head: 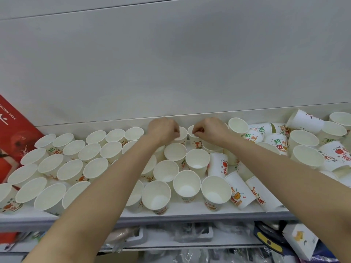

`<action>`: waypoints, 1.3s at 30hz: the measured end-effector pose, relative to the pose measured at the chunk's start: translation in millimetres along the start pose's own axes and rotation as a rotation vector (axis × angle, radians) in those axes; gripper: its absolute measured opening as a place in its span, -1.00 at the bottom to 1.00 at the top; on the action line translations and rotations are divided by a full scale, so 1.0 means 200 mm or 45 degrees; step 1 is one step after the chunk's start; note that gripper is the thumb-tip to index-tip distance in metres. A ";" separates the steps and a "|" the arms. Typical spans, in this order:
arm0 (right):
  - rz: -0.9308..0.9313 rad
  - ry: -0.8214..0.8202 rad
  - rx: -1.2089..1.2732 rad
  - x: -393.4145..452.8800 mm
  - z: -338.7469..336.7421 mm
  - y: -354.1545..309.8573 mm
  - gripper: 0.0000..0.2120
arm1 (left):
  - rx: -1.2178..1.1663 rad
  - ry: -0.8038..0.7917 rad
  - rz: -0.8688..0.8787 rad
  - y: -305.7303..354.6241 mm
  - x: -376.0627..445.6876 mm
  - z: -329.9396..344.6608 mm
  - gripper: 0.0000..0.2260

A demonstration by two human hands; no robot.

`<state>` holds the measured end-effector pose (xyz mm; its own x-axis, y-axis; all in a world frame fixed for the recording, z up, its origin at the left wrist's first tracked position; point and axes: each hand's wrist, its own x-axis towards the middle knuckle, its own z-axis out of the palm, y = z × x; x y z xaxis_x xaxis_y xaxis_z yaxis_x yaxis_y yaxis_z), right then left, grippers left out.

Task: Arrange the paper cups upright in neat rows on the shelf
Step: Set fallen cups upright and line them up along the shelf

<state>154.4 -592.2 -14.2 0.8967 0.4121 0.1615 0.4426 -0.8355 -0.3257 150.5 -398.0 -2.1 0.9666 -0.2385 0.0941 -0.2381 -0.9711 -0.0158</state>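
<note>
My left hand (163,128) pinches the rim of an upright paper cup (181,134) at the back of the shelf (190,212); my right hand (209,129) pinches its neighbour (193,138). Tipped cups (276,141) right read "招财进". A red box (14,133) reads "THORN TREE".

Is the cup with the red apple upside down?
Yes. The apple cup stands upside down: its flat closed bottom faces up, unlike the open-mouthed neighbour.
</note>
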 end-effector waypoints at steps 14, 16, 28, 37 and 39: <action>-0.142 0.379 -0.100 -0.20 -0.07 0.13 -0.91 | -0.083 -0.136 -0.053 -0.21 -0.02 -0.01 -0.82; -0.130 0.417 -0.106 -0.27 -0.08 0.13 -0.92 | -0.017 -0.115 -0.012 -0.19 -0.01 0.01 -0.87; 0.250 0.319 -0.020 -0.75 -0.16 0.11 -0.92 | -0.331 0.132 0.408 0.25 -0.13 -0.11 -0.88; 0.162 0.033 -0.043 -1.08 -0.17 0.10 -0.49 | -0.353 -0.034 0.476 0.58 -0.23 -0.12 -0.89; 0.178 0.150 -0.033 -1.12 -0.19 0.18 -0.54 | -0.258 -0.060 0.462 0.67 -0.27 -0.13 -0.80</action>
<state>-30.6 -728.5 -27.8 0.9424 0.2471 0.2252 0.3123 -0.8914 -0.3286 63.6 -515.1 17.4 0.8186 -0.5697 0.0726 -0.5735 -0.8040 0.1574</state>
